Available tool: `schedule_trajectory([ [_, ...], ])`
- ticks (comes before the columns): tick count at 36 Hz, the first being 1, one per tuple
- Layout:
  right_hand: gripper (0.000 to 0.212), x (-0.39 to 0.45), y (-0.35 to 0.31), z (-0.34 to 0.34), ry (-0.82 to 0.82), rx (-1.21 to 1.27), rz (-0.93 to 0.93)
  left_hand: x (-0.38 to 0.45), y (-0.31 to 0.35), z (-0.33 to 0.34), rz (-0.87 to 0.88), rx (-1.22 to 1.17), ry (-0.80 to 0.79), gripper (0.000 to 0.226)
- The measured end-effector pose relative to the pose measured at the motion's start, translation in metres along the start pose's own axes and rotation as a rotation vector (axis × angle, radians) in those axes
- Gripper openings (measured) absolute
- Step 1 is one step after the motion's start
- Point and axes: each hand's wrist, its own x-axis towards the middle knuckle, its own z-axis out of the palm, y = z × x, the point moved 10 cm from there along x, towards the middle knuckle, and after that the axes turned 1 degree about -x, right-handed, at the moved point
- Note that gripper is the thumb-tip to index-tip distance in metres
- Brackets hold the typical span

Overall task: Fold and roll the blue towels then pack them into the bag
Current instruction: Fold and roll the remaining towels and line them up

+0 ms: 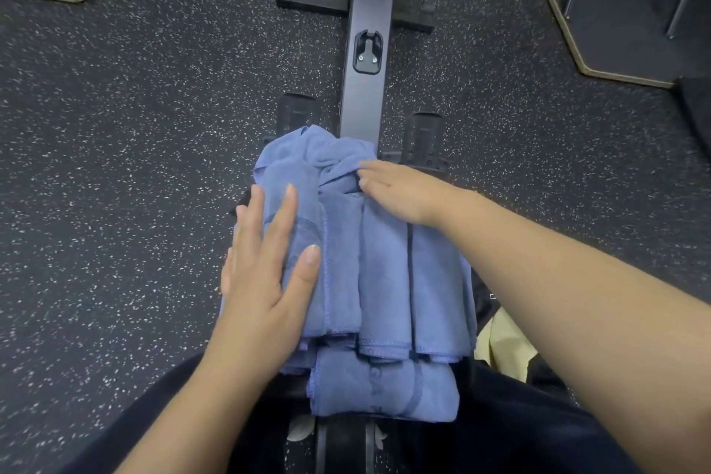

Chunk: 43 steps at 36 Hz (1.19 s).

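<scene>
Towels point(384, 281) lie part-folded in a heap atop the dark rail point(367, 50), no roll made, no bag in view. Left hand point(265, 273) presses flat, fingers spread; right hand point(400, 190) pinches the bunched far end.

Person seen from above. 2 bare forearms, no sleeves in view, no watch, rings or bands on either wrist. Left hand point(265, 281): short, plain nails, unpainted. Right hand point(400, 192): nails hidden from here. Legs in dark navy trousers point(519, 431), plain fabric. A pale yellow garment point(504, 346) shows at the right hip; what it is cannot be told.
</scene>
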Motion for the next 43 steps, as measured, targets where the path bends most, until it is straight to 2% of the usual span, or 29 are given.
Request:
schedule_trajectory([
  [3,0.029,-0.006,-0.006,-0.009,0.079,0.007,-0.068,0.000,0.000,0.001,0.001,-0.002,-0.009,0.052],
  [9,0.053,-0.035,-0.011,-0.036,0.258,0.094,-0.076,0.000,0.003,0.003,0.023,0.010,-0.029,0.052],
  [18,0.059,-0.087,-0.024,-0.086,0.575,0.293,-0.123,-0.011,0.001,0.009,0.048,0.132,-0.105,0.048],
  [23,0.061,-0.120,-0.026,-0.111,0.702,0.379,-0.118,-0.020,-0.002,0.009,0.029,0.231,-0.088,0.063],
  [26,0.059,-0.140,-0.030,-0.118,0.731,0.410,-0.129,-0.024,0.001,0.007,-0.007,0.339,-0.092,0.074],
  [29,0.059,-0.160,-0.036,-0.121,0.724,0.422,-0.131,-0.029,0.010,0.009,-0.037,0.432,-0.140,0.075],
  [34,0.059,-0.191,-0.047,-0.131,0.739,0.439,-0.151,-0.035,0.051,0.005,-0.014,0.461,-0.186,0.078],
  [40,0.061,-0.230,-0.063,-0.168,0.793,0.461,-0.175,-0.032,0.099,-0.016,0.003,0.505,-0.175,0.054],
  [43,0.060,-0.251,-0.074,-0.184,0.813,0.454,-0.207,-0.032,0.120,-0.028,0.032,0.479,-0.144,0.058],
])
